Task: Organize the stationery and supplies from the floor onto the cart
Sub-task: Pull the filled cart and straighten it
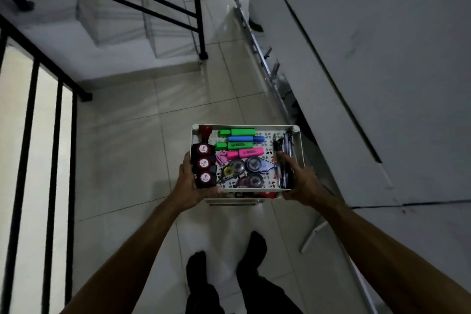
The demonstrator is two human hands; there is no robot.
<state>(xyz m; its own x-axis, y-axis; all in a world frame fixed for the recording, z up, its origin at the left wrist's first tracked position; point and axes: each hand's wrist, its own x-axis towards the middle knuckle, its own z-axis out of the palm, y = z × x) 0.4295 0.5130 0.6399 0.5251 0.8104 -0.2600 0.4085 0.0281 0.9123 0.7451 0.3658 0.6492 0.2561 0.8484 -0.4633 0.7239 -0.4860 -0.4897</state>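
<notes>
Pale glossy floor tiles (142,135) fill the middle of the frame, with black stair railing (30,135) at the left and a grey wall at the right. Just below centre sits the cart's white top tray (297,135), its long axis running left to right across the picture. Four highlighters (235,141) (two green, one blue, one pink) lie parallel to that axis. Black pens (285,158) along the tray's right edge point up and down the frame, as does the row of three round red-topped stamps (204,163) on the left.

The left hand (190,183) grips the tray's lower-left corner, thumb curled over the near rim beside the stamps. The right hand (303,180) grasps the lower-right corner, thumb lying over the pens. Three correction-tape dispensers (244,171) crowd the tray's lower middle on a patterned liner. Dark socked feet (224,262) stand below.
</notes>
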